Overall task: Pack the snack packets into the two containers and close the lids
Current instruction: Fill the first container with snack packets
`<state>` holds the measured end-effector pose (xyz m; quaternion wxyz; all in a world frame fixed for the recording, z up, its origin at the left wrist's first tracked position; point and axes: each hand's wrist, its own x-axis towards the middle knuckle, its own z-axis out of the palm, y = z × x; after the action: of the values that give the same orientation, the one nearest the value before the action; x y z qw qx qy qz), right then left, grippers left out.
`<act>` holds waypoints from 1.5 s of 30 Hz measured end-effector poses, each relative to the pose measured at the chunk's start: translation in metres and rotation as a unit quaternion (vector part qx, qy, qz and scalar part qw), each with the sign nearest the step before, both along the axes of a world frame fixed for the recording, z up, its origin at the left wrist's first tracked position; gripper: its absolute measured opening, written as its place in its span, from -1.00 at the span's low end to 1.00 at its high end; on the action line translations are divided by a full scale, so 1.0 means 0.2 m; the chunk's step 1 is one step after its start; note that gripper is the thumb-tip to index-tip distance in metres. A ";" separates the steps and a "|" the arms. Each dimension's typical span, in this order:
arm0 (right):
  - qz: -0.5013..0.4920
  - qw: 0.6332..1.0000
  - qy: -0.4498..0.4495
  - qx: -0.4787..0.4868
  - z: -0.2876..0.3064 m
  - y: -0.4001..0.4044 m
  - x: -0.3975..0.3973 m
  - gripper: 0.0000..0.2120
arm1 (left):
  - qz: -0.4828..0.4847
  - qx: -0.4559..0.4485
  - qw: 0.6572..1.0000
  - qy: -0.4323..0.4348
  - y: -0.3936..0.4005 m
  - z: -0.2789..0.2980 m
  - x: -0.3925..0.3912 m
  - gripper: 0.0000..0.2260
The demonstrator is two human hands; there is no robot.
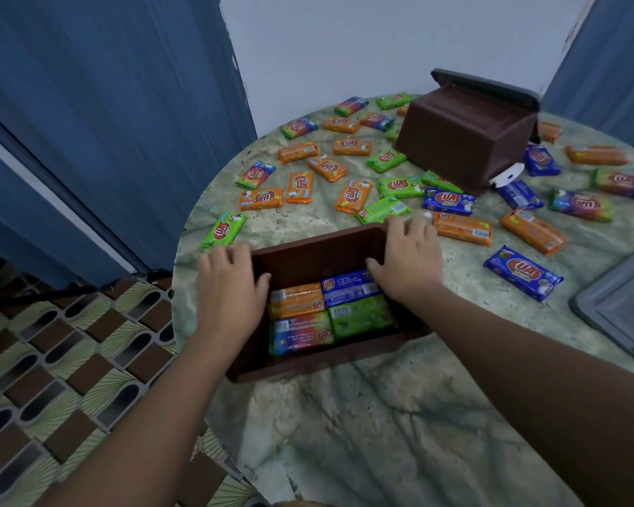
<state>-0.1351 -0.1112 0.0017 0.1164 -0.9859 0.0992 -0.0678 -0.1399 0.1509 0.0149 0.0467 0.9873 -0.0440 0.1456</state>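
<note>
An open brown container (308,252) sits near the table's left edge, with several snack packets (330,309) lying flat inside. My left hand (229,287) grips its left wall, thumb inside. My right hand (407,261) grips its right wall, fingers over the far corner. A second brown container (462,137) stands upside down at the back, resting on its dark lid (491,84). Many orange, green, blue and rainbow packets lie scattered around, such as an orange packet (260,198) and a blue packet (523,273).
The round marble table (363,415) drops off at the left to a patterned tile floor (52,378). A grey lid (623,309) lies at the right edge. Blue curtains hang left and right, with a pale wall behind.
</note>
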 end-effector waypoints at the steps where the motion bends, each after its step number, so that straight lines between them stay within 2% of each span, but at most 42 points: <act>1: -0.019 0.998 0.045 0.049 -0.01 -0.01 0.01 -0.46 | 0.039 0.017 0.999 0.022 0.01 0.00 0.02 -0.53; 2: -0.028 0.991 0.083 0.098 -0.01 -0.03 0.02 -0.47 | 0.071 0.018 0.996 0.057 0.02 0.00 0.04 -0.47; 4: -0.025 0.982 0.106 0.154 -0.04 -0.04 0.04 -0.59 | 0.105 -0.037 0.984 0.138 0.01 -0.04 0.08 -0.43; 7: -0.023 0.981 0.099 0.164 -0.05 -0.06 0.06 -0.69 | 0.110 -0.136 0.965 0.193 0.01 -0.12 0.14 -0.53; 9: -0.026 0.980 0.105 0.167 -0.05 -0.06 0.08 -0.70 | 0.104 -0.139 0.969 0.177 0.02 -0.14 0.16 -0.61; 19: -0.022 0.984 0.097 0.145 -0.06 0.01 0.28 -0.74 | 0.119 -0.111 0.970 0.179 0.07 -0.12 0.35 -0.56; 27: -0.049 0.981 0.096 0.163 -0.06 0.12 0.50 -0.73 | 0.114 -0.046 0.977 0.174 0.13 -0.06 0.58 -0.60; 36: -0.075 0.980 0.087 0.162 -0.07 0.17 0.61 -0.69 | 0.089 -0.018 0.982 0.165 0.16 -0.05 0.72 -0.64; 42: -0.091 0.980 0.090 0.151 -0.09 0.17 0.61 -0.68 | 0.075 -0.095 0.978 0.172 0.19 -0.13 0.77 -0.61; 45: -0.096 0.979 0.103 0.148 -0.09 0.17 0.60 -0.65 | 0.071 -0.080 0.981 0.162 0.19 -0.13 0.77 -0.63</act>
<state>-0.0141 -0.0778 -0.0160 0.2430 -0.9453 0.2141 0.0386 0.0143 0.1883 -0.0105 0.1217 0.9915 0.0460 -0.0099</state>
